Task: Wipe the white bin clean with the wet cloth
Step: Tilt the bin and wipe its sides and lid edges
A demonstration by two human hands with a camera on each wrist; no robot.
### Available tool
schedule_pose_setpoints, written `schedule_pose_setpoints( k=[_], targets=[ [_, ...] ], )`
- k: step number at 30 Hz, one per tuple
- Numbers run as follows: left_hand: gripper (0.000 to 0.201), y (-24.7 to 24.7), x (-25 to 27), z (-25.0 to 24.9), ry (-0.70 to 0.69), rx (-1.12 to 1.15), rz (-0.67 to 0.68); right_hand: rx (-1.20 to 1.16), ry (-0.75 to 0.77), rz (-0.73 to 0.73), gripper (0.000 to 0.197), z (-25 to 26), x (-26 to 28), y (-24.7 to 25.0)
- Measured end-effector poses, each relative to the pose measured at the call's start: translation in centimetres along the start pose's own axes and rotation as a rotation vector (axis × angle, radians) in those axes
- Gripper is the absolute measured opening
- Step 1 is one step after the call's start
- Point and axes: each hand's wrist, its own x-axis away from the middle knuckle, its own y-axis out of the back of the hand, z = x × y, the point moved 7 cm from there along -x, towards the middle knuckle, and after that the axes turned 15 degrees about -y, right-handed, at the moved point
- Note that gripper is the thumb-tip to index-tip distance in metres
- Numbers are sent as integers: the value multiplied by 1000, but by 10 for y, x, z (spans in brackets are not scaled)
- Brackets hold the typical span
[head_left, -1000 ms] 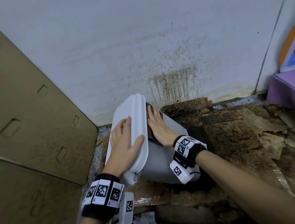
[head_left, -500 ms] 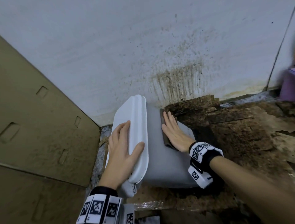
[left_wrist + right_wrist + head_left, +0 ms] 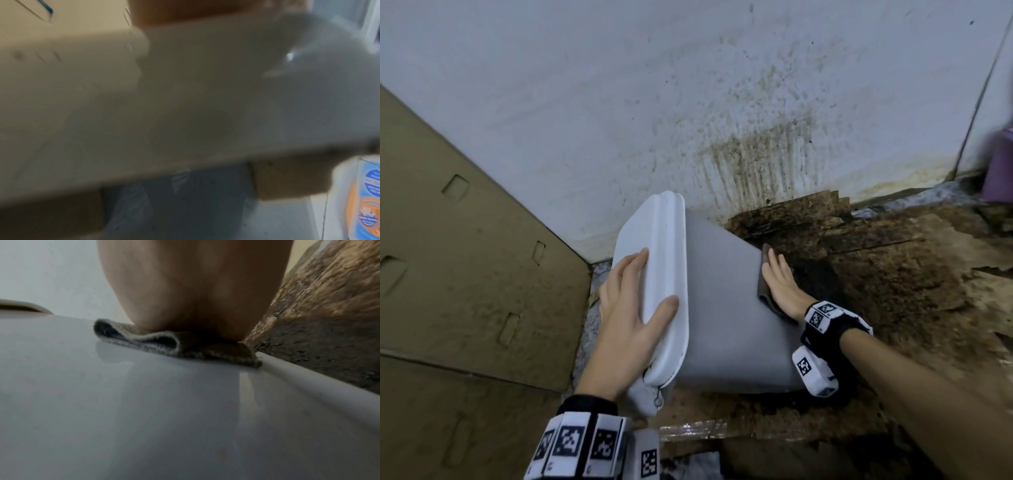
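Note:
The white bin (image 3: 726,318) lies on its side on the floor by the wall, its lid (image 3: 654,274) facing left. My left hand (image 3: 633,308) holds the lid's edge, fingers flat on the lid face and thumb on its rim. My right hand (image 3: 780,287) lies flat on a folded brown-grey cloth (image 3: 765,291) and presses it onto the bin's upper side wall near the right edge. In the right wrist view the palm (image 3: 193,288) sits on the cloth (image 3: 164,344), which lies on the bin's wall (image 3: 144,410). The left wrist view is blurred; it shows the bin's lid (image 3: 185,105) close up.
Flattened cardboard (image 3: 465,274) leans at the left. A stained white wall (image 3: 688,102) stands behind the bin. Dirty, dark brown cardboard sheets (image 3: 893,274) cover the floor to the right. A purple object (image 3: 1000,171) sits at the far right edge.
My right hand has slid the cloth to the right along the bin's side wall, from beside the lid to the far right edge. The left hand stays on the lid.

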Motion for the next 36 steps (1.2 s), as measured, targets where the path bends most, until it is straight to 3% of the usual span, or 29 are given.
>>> schedule_pose_setpoints(
  k=[5,10,16,20,25,31,36],
  targets=[
    [81,-1,0,0,7,-6,0,-90,-96,64,53,-7,-8,-4],
    [82,-3,-1,-4,11,-4,5,-222,-145,9,62,-16,-5,4],
    [84,-2,1,-2,22,-6,4,-84,-122,3,51,-2,9,2],
    [86,-2,2,0,26,-14,0,-7,-93,-104,51,6,6,-3],
    [88,-2,1,-1,28,-27,7,15,71,-158,52,42,18,-20],
    [89,-2,1,-1,41,-42,7,-213,289,-133,56,96,78,-34],
    [88,-2,2,-2,40,-29,10,-226,359,-130,56,104,93,-33]
  ],
)
